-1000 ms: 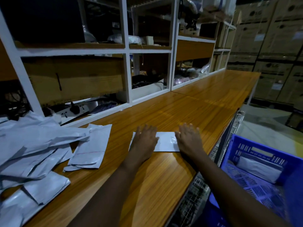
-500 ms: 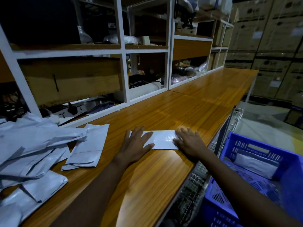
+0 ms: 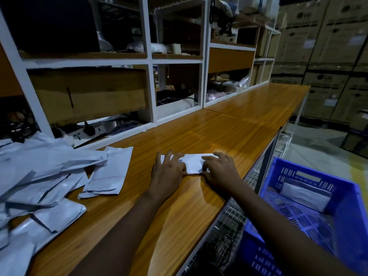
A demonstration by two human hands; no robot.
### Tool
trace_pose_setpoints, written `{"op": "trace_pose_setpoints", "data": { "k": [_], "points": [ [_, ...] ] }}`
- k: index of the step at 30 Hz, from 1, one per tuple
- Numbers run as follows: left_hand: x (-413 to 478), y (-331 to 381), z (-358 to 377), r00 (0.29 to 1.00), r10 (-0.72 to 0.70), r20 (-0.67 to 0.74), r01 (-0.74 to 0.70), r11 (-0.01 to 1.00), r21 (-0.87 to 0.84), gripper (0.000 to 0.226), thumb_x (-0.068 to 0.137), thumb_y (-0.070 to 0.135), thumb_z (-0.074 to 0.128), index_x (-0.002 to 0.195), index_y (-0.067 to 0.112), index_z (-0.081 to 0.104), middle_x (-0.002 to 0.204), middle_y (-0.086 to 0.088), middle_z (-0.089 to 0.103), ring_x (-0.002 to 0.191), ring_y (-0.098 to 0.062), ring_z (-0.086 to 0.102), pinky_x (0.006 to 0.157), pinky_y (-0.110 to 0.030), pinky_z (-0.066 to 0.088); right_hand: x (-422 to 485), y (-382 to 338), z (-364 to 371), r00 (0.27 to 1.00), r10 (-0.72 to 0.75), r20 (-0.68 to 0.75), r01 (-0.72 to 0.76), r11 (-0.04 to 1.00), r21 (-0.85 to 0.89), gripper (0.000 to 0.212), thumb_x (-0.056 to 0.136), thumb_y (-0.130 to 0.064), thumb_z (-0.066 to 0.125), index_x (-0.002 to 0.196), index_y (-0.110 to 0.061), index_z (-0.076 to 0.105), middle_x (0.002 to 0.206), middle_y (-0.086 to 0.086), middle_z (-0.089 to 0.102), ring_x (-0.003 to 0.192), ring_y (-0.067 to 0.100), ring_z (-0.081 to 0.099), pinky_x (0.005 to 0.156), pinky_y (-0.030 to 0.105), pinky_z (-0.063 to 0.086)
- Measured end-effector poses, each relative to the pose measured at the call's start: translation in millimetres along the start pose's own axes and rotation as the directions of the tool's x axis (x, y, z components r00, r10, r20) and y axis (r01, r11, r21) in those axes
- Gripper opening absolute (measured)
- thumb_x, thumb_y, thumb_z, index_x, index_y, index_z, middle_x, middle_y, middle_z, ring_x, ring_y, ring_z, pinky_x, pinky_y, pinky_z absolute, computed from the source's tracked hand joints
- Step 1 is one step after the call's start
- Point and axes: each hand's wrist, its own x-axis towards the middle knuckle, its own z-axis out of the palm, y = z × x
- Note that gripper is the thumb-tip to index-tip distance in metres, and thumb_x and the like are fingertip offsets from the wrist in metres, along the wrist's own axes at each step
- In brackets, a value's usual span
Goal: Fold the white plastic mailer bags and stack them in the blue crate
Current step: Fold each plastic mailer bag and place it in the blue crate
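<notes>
A small folded white bag (image 3: 194, 164) lies on the wooden table (image 3: 229, 132). The left hand (image 3: 169, 172) presses it flat, fingers spread. The right hand (image 3: 219, 170) presses its other end, fingers a bit bent. Loose bags (image 3: 39, 166) are heaped at the left. The blue crate (image 3: 310, 172) at the right holds one folded bag (image 3: 304, 196).

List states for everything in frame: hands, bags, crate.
left hand: flat, fingers spread, pressing the bag's left end
right hand: pressing the bag's right end
bag on the table: folded into a strip, pinned under both hands
loose bags: unfolded, heaped on the table's left
blue crate: open, right of the table
bag in the crate: folded, lying by the far wall
</notes>
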Motion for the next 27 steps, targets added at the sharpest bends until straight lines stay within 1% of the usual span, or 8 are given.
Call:
{"op": "trace_pose_setpoints", "data": {
  "k": [4, 6, 8, 11, 14, 17, 21, 27],
  "points": [
    [6.4, 7.6, -5.0, 0.999, 0.021, -0.049, -0.022, 1.0, -0.012, 0.017, 0.096, 0.023, 0.057, 0.112, 0.025, 0.063, 0.15, -0.003, 0.044, 0.147, -0.029, 0.023, 0.116, -0.061, 0.008, -0.1, -2.2, -2.9, 0.999, 0.036, -0.028, -0.036, 0.999, -0.022, 0.034, 0.082, -0.047, 0.046, 0.088, -0.022, 0.068, 0.126, 0.004, 0.067, 0.113, 0.038, 0.062, 0.089, 0.055, 0.047],
    [18.1, 13.6, -10.6, 0.997, 0.029, -0.072, -0.032, 0.999, -0.04, 0.018, 0.094, 0.022, 0.06, 0.111, 0.025, 0.062, 0.15, -0.002, 0.044, 0.148, -0.028, 0.023, 0.117, -0.062, 0.008, 3.3, 0.4, -7.8, 0.997, 0.038, -0.065, -0.04, 0.998, -0.038, 0.042, 0.088, -0.047, 0.036, 0.094, -0.022, 0.069, 0.132, 0.008, 0.064, 0.118, 0.04, 0.059, 0.093, 0.059, 0.046],
    [34.0, 20.6, -16.9, 0.991, 0.042, -0.126, -0.051, 0.996, -0.069, 0.014, 0.094, 0.025, 0.059, 0.108, 0.024, 0.062, 0.146, -0.002, 0.047, 0.146, -0.028, 0.025, 0.117, -0.063, 0.008, 7.0, 6.2, -18.0, 0.994, 0.071, -0.082, -0.071, 0.997, -0.001, 0.048, 0.093, -0.045, 0.027, 0.099, -0.019, 0.066, 0.14, 0.009, 0.057, 0.129, 0.042, 0.05, 0.102, 0.063, 0.037],
    [61.6, 35.8, -28.7, 0.98, 0.059, -0.191, -0.072, 0.996, -0.059, 0.017, 0.098, 0.031, 0.052, 0.107, 0.022, 0.064, 0.144, -0.002, 0.05, 0.145, -0.029, 0.029, 0.115, -0.064, 0.01, 12.9, 28.2, -35.5, 0.985, 0.09, -0.147, -0.096, 0.995, -0.035, 0.041, 0.09, -0.04, 0.036, 0.1, -0.014, 0.066, 0.138, 0.013, 0.058, 0.13, 0.045, 0.048, 0.105, 0.067, 0.033],
    [91.4, 60.9, -36.7, 0.982, 0.09, -0.166, -0.089, 0.996, 0.015, 0.024, 0.099, 0.034, 0.048, 0.112, 0.023, 0.064, 0.149, -0.003, 0.043, 0.146, -0.032, 0.025, 0.113, -0.065, 0.008, 13.8, 64.4, -46.3, 0.976, 0.156, -0.15, -0.167, 0.984, -0.061, 0.028, 0.093, -0.028, 0.05, 0.107, -0.01, 0.066, 0.146, 0.014, 0.05, 0.138, 0.045, 0.037, 0.112, 0.065, 0.023],
    [116.3, 88.2, -31.0, 0.976, 0.145, -0.164, -0.144, 0.989, 0.022, 0.018, 0.1, 0.031, 0.048, 0.109, 0.026, 0.063, 0.153, -0.003, 0.037, 0.148, -0.031, 0.018, 0.114, -0.066, 0.007, 1.6, 99.8, -50.4, 0.943, 0.223, -0.248, -0.244, 0.968, -0.056, 0.042, 0.095, -0.032, 0.032, 0.098, -0.01, 0.067, 0.141, 0.014, 0.056, 0.134, 0.044, 0.043, 0.109, 0.066, 0.028],
    [158.0, 161.6, -3.6, 0.949, 0.283, -0.136, -0.29, 0.957, -0.029, 0.017, 0.099, 0.031, 0.053, 0.11, 0.026, 0.063, 0.155, -0.004, 0.033, 0.149, -0.033, 0.015, 0.115, -0.066, 0.006, -31.1, 172.0, -49.1, 0.889, 0.371, -0.269, -0.399, 0.915, -0.058, 0.043, 0.092, -0.033, 0.03, 0.094, -0.011, 0.068, 0.137, 0.012, 0.059, 0.129, 0.043, 0.048, 0.105, 0.063, 0.036],
    [210.0, 287.5, 49.7, 0.878, 0.441, -0.186, -0.465, 0.878, -0.113, 0.01, 0.089, 0.023, 0.065, 0.098, 0.021, 0.069, 0.147, -0.01, 0.046, 0.142, -0.038, 0.03, 0.112, -0.068, 0.012, -99.2, 285.4, -30.5, 0.775, 0.546, -0.318, -0.591, 0.804, -0.06, 0.046, 0.088, -0.032, 0.026, 0.088, -0.009, 0.067, 0.141, 0.012, 0.056, 0.134, 0.043, 0.042, 0.11, 0.06, 0.027]
  ]
}}
